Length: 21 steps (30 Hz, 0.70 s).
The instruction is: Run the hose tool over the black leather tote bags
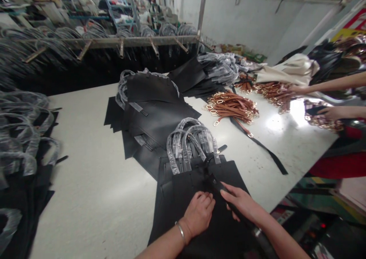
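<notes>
My left hand [199,212], with a bangle on the wrist, rests with curled fingers on a black leather-like bag panel [183,198]. Whatever its fingertips pinch, if anything, is hidden. To its right, my right hand [238,202] is closed around a long black strap [220,184]. One end of this strap lies over the top part of the panel, while the other runs down under my forearm, where a shiny metal spot shows. Plastic-wrapped bag handles [183,144] arch up beyond the panel's top edge.
More black panels [160,118] lie stacked ahead on the white table [94,167]. Brown straps with gold clasps [233,106] are heaped to the right, near another person's hands [333,112]. Wrapped handles [25,129] pile up at left; a metal rack [122,42] stands behind.
</notes>
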### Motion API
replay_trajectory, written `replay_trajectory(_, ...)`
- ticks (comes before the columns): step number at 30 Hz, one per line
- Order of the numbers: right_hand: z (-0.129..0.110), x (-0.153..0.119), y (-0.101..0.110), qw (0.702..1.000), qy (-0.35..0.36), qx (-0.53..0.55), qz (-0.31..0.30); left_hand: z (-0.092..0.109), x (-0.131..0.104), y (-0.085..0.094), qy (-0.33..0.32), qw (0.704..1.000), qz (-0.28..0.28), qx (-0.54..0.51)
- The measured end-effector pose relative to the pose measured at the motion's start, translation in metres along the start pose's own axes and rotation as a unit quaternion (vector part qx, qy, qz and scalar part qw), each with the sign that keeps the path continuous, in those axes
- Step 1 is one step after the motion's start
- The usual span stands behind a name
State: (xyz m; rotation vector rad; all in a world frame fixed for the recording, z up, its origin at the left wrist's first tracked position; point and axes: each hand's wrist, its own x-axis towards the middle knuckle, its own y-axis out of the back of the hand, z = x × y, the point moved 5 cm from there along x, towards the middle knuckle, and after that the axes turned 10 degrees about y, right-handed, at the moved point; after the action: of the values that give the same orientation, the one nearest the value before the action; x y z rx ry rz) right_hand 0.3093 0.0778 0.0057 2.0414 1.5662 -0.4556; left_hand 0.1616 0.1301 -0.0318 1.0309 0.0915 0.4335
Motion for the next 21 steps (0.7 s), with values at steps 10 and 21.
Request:
replay_trajectory(10,-0.017,-0.009,-0.004,0.996,0.065,-0.003,0.059,-0.001,-0.023,-0.011,-0.002,0.999,0.013,0.034)
replay_trajectory(21,-0.021,-0.001,-0.065,0.993,0.051,-0.086,-0.06,0.009,-0.035,-0.02,-0.037,0.998,-0.033,-0.039)
